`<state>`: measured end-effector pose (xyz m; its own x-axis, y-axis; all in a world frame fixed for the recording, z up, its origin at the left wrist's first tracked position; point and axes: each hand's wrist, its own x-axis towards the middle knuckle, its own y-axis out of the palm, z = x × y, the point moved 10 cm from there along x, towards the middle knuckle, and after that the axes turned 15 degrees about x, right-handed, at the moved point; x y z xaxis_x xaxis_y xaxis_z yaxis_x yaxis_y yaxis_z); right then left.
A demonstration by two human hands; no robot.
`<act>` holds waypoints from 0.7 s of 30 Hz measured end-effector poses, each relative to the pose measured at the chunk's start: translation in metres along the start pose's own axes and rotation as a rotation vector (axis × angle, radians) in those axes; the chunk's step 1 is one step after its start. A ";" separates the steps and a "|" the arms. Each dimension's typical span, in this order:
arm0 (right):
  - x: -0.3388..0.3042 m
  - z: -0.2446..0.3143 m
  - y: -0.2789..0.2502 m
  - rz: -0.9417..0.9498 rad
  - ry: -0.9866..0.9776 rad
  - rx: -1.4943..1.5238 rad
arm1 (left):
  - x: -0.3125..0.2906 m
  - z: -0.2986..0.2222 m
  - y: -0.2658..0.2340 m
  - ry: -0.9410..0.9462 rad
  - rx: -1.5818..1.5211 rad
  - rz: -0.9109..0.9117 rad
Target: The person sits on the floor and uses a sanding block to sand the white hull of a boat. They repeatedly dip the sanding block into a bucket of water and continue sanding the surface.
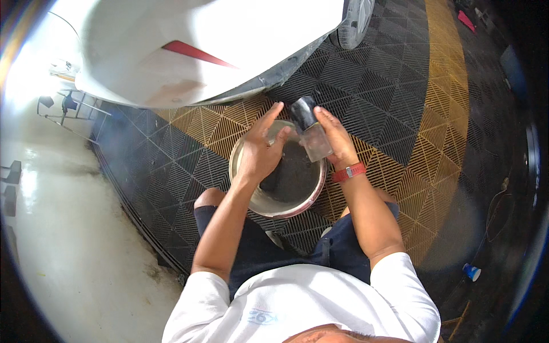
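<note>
Though tilted in the picture, the container [312, 130] reads clearly as two parts: a black end pointing away from the wearer, a see-through, slightly cloudy end toward them. It's over the far-right side of a pale round bucket [270, 204] with a dark interior. Right hand [341, 144] is wrapped around its right side, thumb up by the black part. Left hand [262, 147] is empty, thumb and fingers spread, just beside the container.
</note>
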<state>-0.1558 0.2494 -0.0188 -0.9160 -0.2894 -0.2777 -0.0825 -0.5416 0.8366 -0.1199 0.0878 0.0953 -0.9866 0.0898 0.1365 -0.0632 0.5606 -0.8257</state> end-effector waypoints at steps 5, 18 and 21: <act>0.003 -0.033 -0.004 0.072 0.093 -0.075 | -0.019 0.031 0.024 -0.109 -0.211 -0.084; -0.009 -0.080 0.023 0.112 0.222 -0.010 | -0.047 0.027 -0.001 0.067 0.109 -0.175; -0.001 -0.073 0.025 0.153 0.083 -0.163 | -0.050 0.059 -0.006 0.030 0.167 -0.146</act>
<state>-0.1283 0.1785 -0.0324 -0.8770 -0.4382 -0.1973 0.1253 -0.6049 0.7863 -0.0791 0.0311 0.0612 -0.9604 0.0435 0.2751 -0.2313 0.4259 -0.8747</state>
